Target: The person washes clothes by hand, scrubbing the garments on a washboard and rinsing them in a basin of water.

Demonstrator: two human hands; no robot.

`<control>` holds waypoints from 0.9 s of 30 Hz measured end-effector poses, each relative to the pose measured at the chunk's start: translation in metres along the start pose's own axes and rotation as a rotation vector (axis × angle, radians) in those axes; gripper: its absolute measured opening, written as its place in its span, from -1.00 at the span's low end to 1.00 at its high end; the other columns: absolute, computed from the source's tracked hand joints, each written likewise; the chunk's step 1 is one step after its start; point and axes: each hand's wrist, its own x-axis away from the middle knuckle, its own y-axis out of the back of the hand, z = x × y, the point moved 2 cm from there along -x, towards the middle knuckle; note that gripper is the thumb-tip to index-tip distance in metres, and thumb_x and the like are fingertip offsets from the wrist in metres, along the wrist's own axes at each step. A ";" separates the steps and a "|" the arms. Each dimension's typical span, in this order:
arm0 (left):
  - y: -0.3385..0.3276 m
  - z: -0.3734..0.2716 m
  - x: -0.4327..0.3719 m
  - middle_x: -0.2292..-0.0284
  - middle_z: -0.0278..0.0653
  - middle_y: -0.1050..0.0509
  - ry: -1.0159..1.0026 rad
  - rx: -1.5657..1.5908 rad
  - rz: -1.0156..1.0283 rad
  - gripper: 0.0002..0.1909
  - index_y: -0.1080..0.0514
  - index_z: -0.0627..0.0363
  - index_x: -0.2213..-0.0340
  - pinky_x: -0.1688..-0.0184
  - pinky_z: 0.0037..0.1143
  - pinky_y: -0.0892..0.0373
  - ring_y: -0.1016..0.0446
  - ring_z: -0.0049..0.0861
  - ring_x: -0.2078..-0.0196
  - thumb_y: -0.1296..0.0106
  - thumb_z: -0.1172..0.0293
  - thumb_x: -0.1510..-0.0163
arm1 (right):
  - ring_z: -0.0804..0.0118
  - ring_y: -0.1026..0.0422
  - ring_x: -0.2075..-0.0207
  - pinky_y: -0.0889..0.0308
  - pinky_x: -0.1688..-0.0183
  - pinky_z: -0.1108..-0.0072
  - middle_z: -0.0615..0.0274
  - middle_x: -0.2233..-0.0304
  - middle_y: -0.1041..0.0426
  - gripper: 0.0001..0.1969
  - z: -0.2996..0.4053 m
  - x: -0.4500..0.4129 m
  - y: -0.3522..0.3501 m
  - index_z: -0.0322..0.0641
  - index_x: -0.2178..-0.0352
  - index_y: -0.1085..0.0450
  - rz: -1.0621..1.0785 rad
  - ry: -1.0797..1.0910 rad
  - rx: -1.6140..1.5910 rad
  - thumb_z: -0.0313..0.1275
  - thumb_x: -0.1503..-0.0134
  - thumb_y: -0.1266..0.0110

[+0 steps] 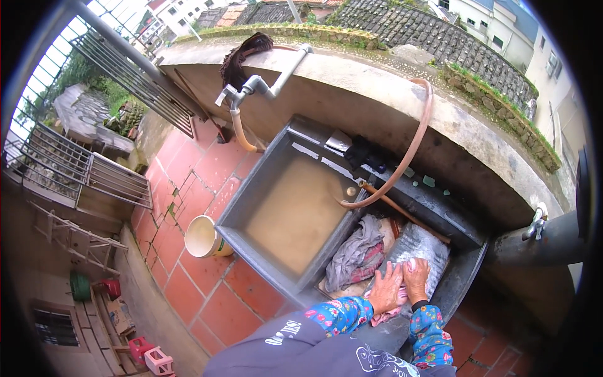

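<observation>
My left hand presses down on a wet pink-and-white cloth, its fingers partly spread. Close beside it, my right hand is bent over the same cloth and has a bunched part under its fingers. The cloth lies on the grey ribbed washing slab of a stone sink; my hands hide much of it. Left of the slab, a wet grey garment is heaped with a red patterned cloth.
Cloudy brown water stands in the adjoining basin. A hose arches from the wall into it. A stick lies along the slab's far side. A bucket stands on the tiles, with a tap beyond.
</observation>
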 end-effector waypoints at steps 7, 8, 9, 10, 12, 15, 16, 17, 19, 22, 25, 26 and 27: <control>0.002 -0.004 -0.003 -0.18 0.12 -0.03 -0.010 0.005 0.038 -0.11 -0.08 0.20 -0.15 -0.01 0.13 -0.01 0.07 0.21 -0.21 -0.03 -0.09 0.10 | 0.09 -0.31 0.45 -0.15 0.31 0.33 0.14 0.60 -0.32 -0.81 0.016 0.047 0.026 -0.19 0.63 -0.32 -0.012 0.090 -0.110 -0.37 0.18 -0.19; 0.003 -0.005 -0.006 -0.18 0.12 -0.03 -0.009 -0.023 0.146 -0.11 -0.07 0.26 -0.15 -0.02 0.13 -0.02 0.08 0.20 -0.22 -0.01 -0.10 0.08 | 0.08 -0.31 0.45 -0.15 0.32 0.32 0.14 0.61 -0.32 -0.81 -0.002 0.029 0.012 -0.19 0.65 -0.31 0.007 0.124 -0.065 -0.37 0.14 -0.16; 0.003 -0.003 -0.008 -0.18 0.12 -0.03 -0.007 -0.027 0.147 -0.11 -0.07 0.26 -0.15 -0.02 0.13 -0.02 0.08 0.20 -0.22 -0.01 -0.10 0.08 | 0.06 -0.32 0.43 -0.15 0.31 0.31 0.12 0.59 -0.33 -0.82 -0.011 0.008 0.001 -0.20 0.65 -0.30 -0.006 0.153 0.011 -0.38 0.10 -0.12; 0.003 -0.003 -0.007 -0.18 0.12 -0.02 -0.005 -0.010 0.120 -0.10 -0.07 0.30 -0.14 -0.03 0.13 -0.01 0.08 0.21 -0.22 -0.01 -0.10 0.08 | 0.05 -0.32 0.40 -0.15 0.29 0.30 0.10 0.54 -0.35 -0.82 -0.012 -0.009 0.000 -0.21 0.65 -0.30 0.038 0.109 0.070 -0.38 0.08 -0.10; 0.005 -0.004 -0.007 -0.18 0.15 -0.02 -0.014 0.000 0.095 -0.08 -0.08 0.40 -0.12 -0.05 0.12 -0.01 0.08 0.21 -0.22 -0.01 -0.11 0.09 | 0.04 -0.32 0.36 -0.15 0.26 0.31 0.10 0.49 -0.36 -0.84 -0.017 -0.020 -0.008 -0.22 0.60 -0.34 -0.052 0.106 0.091 -0.37 0.08 -0.10; 0.005 -0.002 -0.006 -0.17 0.16 -0.01 -0.001 -0.018 0.114 -0.08 -0.07 0.38 -0.12 -0.04 0.14 -0.01 0.08 0.21 -0.21 -0.02 -0.10 0.09 | 0.06 -0.32 0.34 -0.16 0.25 0.32 0.14 0.49 -0.36 -0.86 -0.007 0.012 -0.001 -0.21 0.55 -0.38 0.017 -0.033 0.027 -0.37 0.09 -0.11; 0.007 0.000 -0.006 -0.18 0.16 0.00 0.011 -0.041 0.173 -0.08 -0.07 0.34 -0.14 -0.03 0.14 -0.02 0.07 0.21 -0.21 -0.02 -0.08 0.10 | 0.07 -0.32 0.35 -0.16 0.24 0.32 0.17 0.50 -0.37 -0.87 0.009 0.023 0.015 -0.19 0.54 -0.39 0.027 -0.073 -0.167 -0.38 0.10 -0.13; 0.004 0.001 -0.005 -0.18 0.16 0.00 0.016 -0.039 0.170 -0.08 -0.07 0.34 -0.14 -0.03 0.14 -0.02 0.07 0.21 -0.21 -0.02 -0.08 0.10 | 0.07 -0.32 0.37 -0.15 0.22 0.29 0.18 0.51 -0.38 -0.84 0.010 0.042 0.023 -0.17 0.55 -0.39 0.081 -0.063 -0.221 -0.36 0.15 -0.18; -0.002 0.001 -0.001 -0.18 0.16 0.00 -0.058 -0.139 0.025 -0.11 -0.11 0.30 -0.13 -0.01 0.12 -0.03 0.07 0.21 -0.21 -0.03 -0.07 0.12 | 0.07 -0.31 0.42 -0.13 0.18 0.23 0.16 0.56 -0.34 -0.77 0.022 0.076 0.040 -0.17 0.60 -0.37 0.102 0.061 -0.209 -0.31 0.24 -0.24; -0.004 -0.002 -0.004 -0.17 0.16 -0.01 -0.050 -0.064 0.033 -0.10 -0.11 0.28 -0.13 0.00 0.10 -0.05 0.06 0.21 -0.20 -0.03 -0.09 0.13 | 0.07 -0.30 0.45 -0.13 0.28 0.27 0.16 0.61 -0.30 -0.81 0.004 0.046 0.013 -0.17 0.64 -0.33 -0.015 0.140 -0.076 -0.34 0.17 -0.19; -0.009 -0.001 -0.005 -0.16 0.16 -0.04 -0.038 -0.020 0.027 -0.06 -0.10 0.34 -0.12 0.00 0.11 -0.05 0.05 0.19 -0.20 -0.04 -0.12 0.13 | 0.02 -0.29 0.41 -0.14 0.29 0.29 0.07 0.54 -0.33 -0.86 -0.010 -0.008 0.004 -0.24 0.60 -0.31 0.063 0.211 0.055 -0.42 0.06 -0.08; -0.009 -0.002 -0.006 -0.16 0.16 -0.04 -0.037 -0.017 0.009 -0.07 -0.12 0.36 -0.11 -0.01 0.11 -0.04 0.05 0.19 -0.20 -0.04 -0.13 0.14 | 0.04 -0.31 0.41 -0.14 0.29 0.29 0.12 0.53 -0.35 -0.85 -0.009 -0.018 0.004 -0.21 0.61 -0.33 -0.020 0.211 0.058 -0.39 0.07 -0.09; -0.006 0.000 -0.008 -0.16 0.16 -0.05 -0.031 -0.018 -0.010 -0.07 -0.14 0.38 -0.09 -0.02 0.12 -0.03 0.05 0.19 -0.20 -0.05 -0.13 0.14 | 0.07 -0.33 0.40 -0.14 0.30 0.29 0.16 0.52 -0.37 -0.83 -0.005 -0.022 0.003 -0.19 0.62 -0.34 -0.102 0.214 0.057 -0.35 0.08 -0.11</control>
